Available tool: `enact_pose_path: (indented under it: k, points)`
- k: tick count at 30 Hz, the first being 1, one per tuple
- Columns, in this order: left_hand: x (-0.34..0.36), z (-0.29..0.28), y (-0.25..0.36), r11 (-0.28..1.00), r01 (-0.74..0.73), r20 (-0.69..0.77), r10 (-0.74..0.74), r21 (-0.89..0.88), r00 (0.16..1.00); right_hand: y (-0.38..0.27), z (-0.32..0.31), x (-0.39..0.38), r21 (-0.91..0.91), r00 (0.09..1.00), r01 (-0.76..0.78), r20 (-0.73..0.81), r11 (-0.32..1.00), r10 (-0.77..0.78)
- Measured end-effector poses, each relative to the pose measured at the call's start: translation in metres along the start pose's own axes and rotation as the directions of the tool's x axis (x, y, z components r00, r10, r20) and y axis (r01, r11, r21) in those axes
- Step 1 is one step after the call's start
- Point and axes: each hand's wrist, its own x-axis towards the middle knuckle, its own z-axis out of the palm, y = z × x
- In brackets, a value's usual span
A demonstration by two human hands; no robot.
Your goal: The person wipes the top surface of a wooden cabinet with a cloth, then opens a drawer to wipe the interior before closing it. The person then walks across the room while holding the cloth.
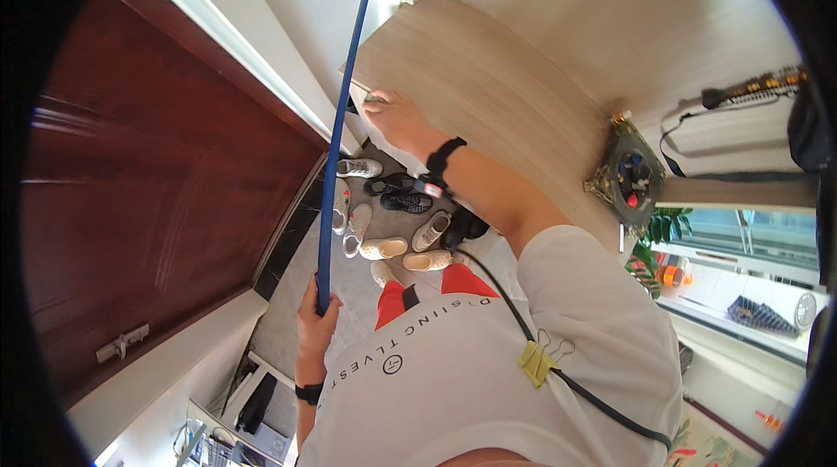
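Note:
My left hand point(316, 317) is closed around the lower end of a long, thin blue pole point(336, 144). The pole stands nearly upright and leans slightly right at its top, passing in front of the white door frame. My right hand point(398, 121) rests at the near left corner of a light wood cabinet top point(488, 66). Its fingers are curled in at the cabinet's edge, where a small greenish spot shows between them; I cannot make out what it is. A dark gap shows beside these fingers, below the cabinet top.
Several shoes, among them black sandals point(406, 200) and a white sneaker point(358, 168), lie on the grey floor point(292, 314) around my feet. A dark red door point(166, 179) stands left. A dark decorative tray point(634, 177) sits at the cabinet's right end, near a green plant point(645, 262).

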Motion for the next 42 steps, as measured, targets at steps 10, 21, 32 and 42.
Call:
enact_pose_path:
  k: [10,21,32,42]
  points:
    - [0.009,-0.012,-0.007,0.996,-0.055,0.069,0.05,0.064,0.996,0.128,-0.154,-0.066,-0.226,0.623,-0.779,-0.181,0.585,0.761]
    - [0.056,0.011,0.021,0.997,-0.072,0.22,0.067,0.015,0.973,0.037,-0.177,-0.159,-0.422,0.822,-0.515,0.005,0.747,0.57]
    - [0.062,0.046,0.045,0.998,-0.036,0.246,0.024,0.043,0.969,0.051,-0.176,-0.144,-0.616,0.805,-0.464,0.007,0.637,0.593]
    - [0.062,0.036,0.044,0.999,-0.043,0.239,0.043,-0.007,0.97,-0.084,-0.248,-0.24,-0.346,0.701,-0.642,0.094,0.684,0.707]
